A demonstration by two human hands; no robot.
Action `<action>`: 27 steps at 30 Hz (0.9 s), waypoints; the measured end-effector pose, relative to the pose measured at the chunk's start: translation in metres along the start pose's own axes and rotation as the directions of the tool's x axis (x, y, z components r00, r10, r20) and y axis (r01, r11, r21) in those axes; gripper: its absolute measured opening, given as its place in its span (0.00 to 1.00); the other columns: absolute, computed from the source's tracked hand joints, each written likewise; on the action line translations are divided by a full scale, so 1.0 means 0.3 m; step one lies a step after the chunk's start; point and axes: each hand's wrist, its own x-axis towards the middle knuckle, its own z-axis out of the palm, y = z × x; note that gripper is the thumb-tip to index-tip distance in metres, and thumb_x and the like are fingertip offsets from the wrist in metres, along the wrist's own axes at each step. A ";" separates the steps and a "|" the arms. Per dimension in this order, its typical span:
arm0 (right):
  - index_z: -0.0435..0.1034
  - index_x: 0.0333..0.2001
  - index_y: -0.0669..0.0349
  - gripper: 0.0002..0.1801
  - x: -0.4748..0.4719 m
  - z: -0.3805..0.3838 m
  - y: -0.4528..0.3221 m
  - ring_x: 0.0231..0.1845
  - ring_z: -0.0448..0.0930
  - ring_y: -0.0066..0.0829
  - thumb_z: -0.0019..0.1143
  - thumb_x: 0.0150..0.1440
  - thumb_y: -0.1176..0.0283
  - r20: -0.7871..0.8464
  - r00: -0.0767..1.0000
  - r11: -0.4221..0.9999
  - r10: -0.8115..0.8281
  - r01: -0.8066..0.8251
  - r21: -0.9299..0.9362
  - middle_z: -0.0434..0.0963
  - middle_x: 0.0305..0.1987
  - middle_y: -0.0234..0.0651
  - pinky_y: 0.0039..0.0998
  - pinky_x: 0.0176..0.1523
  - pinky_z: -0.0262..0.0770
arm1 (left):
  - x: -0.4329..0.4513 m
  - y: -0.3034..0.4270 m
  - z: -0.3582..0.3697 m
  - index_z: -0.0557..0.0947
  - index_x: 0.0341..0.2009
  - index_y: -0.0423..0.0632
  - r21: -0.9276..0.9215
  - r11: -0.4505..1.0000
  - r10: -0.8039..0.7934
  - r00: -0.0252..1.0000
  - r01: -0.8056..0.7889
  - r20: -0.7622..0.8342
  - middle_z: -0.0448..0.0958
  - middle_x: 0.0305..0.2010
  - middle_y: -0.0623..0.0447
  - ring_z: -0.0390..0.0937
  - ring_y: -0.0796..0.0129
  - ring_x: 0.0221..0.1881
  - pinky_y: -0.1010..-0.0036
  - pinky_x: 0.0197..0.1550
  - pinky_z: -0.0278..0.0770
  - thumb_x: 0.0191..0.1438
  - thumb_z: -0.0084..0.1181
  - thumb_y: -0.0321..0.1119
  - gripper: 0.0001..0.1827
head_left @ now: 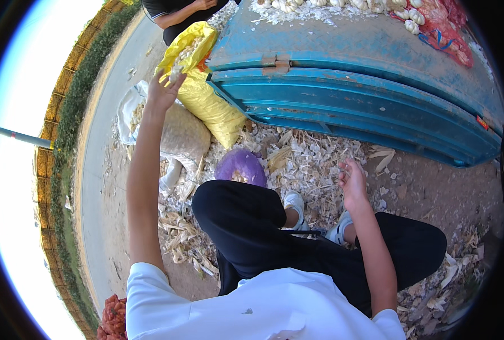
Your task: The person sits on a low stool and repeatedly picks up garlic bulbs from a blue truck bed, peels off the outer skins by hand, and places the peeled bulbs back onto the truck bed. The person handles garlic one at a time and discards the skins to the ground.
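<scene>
My left hand (164,94) reaches out to the mouth of a yellow woven sack (211,104), its fingers spread. A whitish clump of garlic (177,72) shows at the fingertips, against the sack's rim; whether it touches them is hard to tell. Garlic cloves (188,50) fill the top of the sack. Over the husk-strewn ground my right hand (354,182) hovers, fingers loosely curled and apart, with nothing visible in it. Garlic bulbs (288,5) lie among skins on a blue metal truck bed (341,42) in front of me.
Below the bed hangs its blue side panel (354,106). A full pale mesh sack (186,136), a white sack (126,114) and a purple mesh bag (241,163) stand at left. Red netting (443,29) lies far right. Another person's arm (181,16) shows beyond the yellow sack.
</scene>
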 end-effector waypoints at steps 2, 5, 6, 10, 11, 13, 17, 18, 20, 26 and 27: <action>0.67 0.53 0.56 0.14 -0.005 0.009 -0.003 0.28 0.71 0.17 0.49 0.66 0.65 0.019 1.000 1.000 0.007 -0.007 0.002 0.74 0.42 0.30 0.22 0.30 0.66 | 0.038 0.118 0.005 0.41 0.74 0.42 -0.104 0.990 0.084 0.988 -0.098 -0.127 0.48 0.73 0.27 0.64 0.34 0.67 0.52 0.65 0.76 0.65 0.53 0.45 0.46; 0.68 0.51 0.56 0.13 -0.010 0.008 -0.005 0.28 0.71 0.17 0.50 0.65 0.65 0.030 0.999 1.000 0.013 -0.013 0.019 0.74 0.41 0.29 0.22 0.31 0.66 | 0.106 0.035 -0.072 0.46 0.73 0.39 0.098 0.958 0.287 0.933 -0.271 -0.218 0.49 0.73 0.29 0.66 0.38 0.66 0.57 0.65 0.77 0.64 0.53 0.46 0.44; 0.68 0.50 0.56 0.12 -0.003 -0.014 -0.015 0.28 0.71 0.17 0.50 0.65 0.65 -0.005 1.000 1.000 -0.003 0.003 0.017 0.74 0.41 0.29 0.22 0.31 0.66 | 0.129 -0.100 -0.043 0.52 0.71 0.35 0.077 0.974 0.226 0.950 -0.214 -0.214 0.55 0.71 0.30 0.69 0.41 0.64 0.59 0.64 0.78 0.65 0.52 0.46 0.40; 0.70 0.44 0.56 0.10 -0.031 0.038 0.021 0.27 0.71 0.17 0.52 0.64 0.63 0.085 0.996 0.998 0.041 -0.045 0.050 0.74 0.38 0.29 0.22 0.30 0.65 | 0.140 -0.239 -0.209 0.75 0.48 0.41 0.426 0.901 -0.004 0.981 0.088 -0.194 0.75 0.42 0.51 0.75 0.65 0.38 0.71 0.46 0.82 0.66 0.49 0.39 0.15; 0.70 0.42 0.57 0.10 -0.047 0.054 0.016 0.27 0.71 0.17 0.52 0.64 0.62 0.095 0.994 0.997 0.056 -0.060 0.041 0.74 0.38 0.30 0.22 0.30 0.65 | 0.147 -0.276 -0.203 0.76 0.41 0.45 0.453 0.883 -0.035 0.978 0.126 -0.204 0.73 0.33 0.55 0.72 0.68 0.32 0.74 0.39 0.79 0.66 0.49 0.40 0.12; 0.70 0.41 0.57 0.10 -0.060 0.061 0.009 0.26 0.70 0.17 0.50 0.64 0.63 0.137 0.989 0.998 0.054 -0.059 0.033 0.75 0.38 0.31 0.22 0.30 0.65 | 0.151 -0.345 -0.099 0.75 0.34 0.50 0.497 0.859 -0.061 0.989 0.123 -0.138 0.70 0.24 0.59 0.70 0.71 0.25 0.75 0.30 0.73 0.67 0.50 0.44 0.13; 0.70 0.37 0.58 0.11 -0.044 0.025 0.009 0.24 0.69 0.18 0.47 0.66 0.63 0.181 0.983 0.999 0.017 -0.022 0.027 0.77 0.38 0.33 0.22 0.31 0.65 | 0.089 -0.458 0.281 0.68 0.28 0.53 0.605 0.789 0.104 0.994 -0.102 0.033 0.58 0.17 0.61 0.58 0.74 0.18 0.75 0.19 0.55 0.69 0.48 0.48 0.19; 0.70 0.43 0.61 0.08 -0.043 0.024 0.012 0.26 0.69 0.18 0.49 0.65 0.68 0.253 0.967 0.999 0.026 -0.033 0.022 0.77 0.44 0.35 0.22 0.34 0.66 | 0.082 -0.445 0.335 0.70 0.29 0.52 0.618 0.767 0.142 0.985 -0.174 0.101 0.58 0.17 0.61 0.58 0.74 0.17 0.75 0.19 0.55 0.69 0.47 0.49 0.19; 0.69 0.48 0.62 0.11 -0.098 0.077 -0.014 0.30 0.71 0.18 0.52 0.63 0.72 0.278 0.960 0.998 -0.041 0.054 -0.037 0.76 0.48 0.36 0.23 0.37 0.68 | 0.101 -0.450 0.417 0.73 0.34 0.49 0.662 0.691 0.189 0.957 -0.290 0.222 0.62 0.20 0.60 0.61 0.74 0.19 0.75 0.20 0.58 0.69 0.48 0.48 0.17; 0.64 0.63 0.63 0.24 -0.137 0.101 -0.057 0.36 0.75 0.17 0.53 0.63 0.75 0.343 0.938 0.998 0.042 -0.024 -0.056 0.75 0.59 0.37 0.22 0.44 0.71 | 0.090 -0.733 0.789 0.80 0.52 0.41 0.676 0.479 0.253 0.826 -0.560 0.504 0.78 0.46 0.48 0.75 0.67 0.46 0.71 0.43 0.74 0.63 0.53 0.38 0.18; 0.66 0.61 0.63 0.21 -0.139 0.103 -0.051 0.36 0.76 0.17 0.51 0.64 0.73 0.345 0.937 0.998 0.064 -0.056 -0.033 0.77 0.57 0.36 0.22 0.43 0.72 | 0.109 -0.753 0.832 0.80 0.53 0.41 0.688 0.474 0.216 0.829 -0.550 0.515 0.78 0.50 0.47 0.74 0.66 0.48 0.70 0.45 0.74 0.61 0.53 0.37 0.18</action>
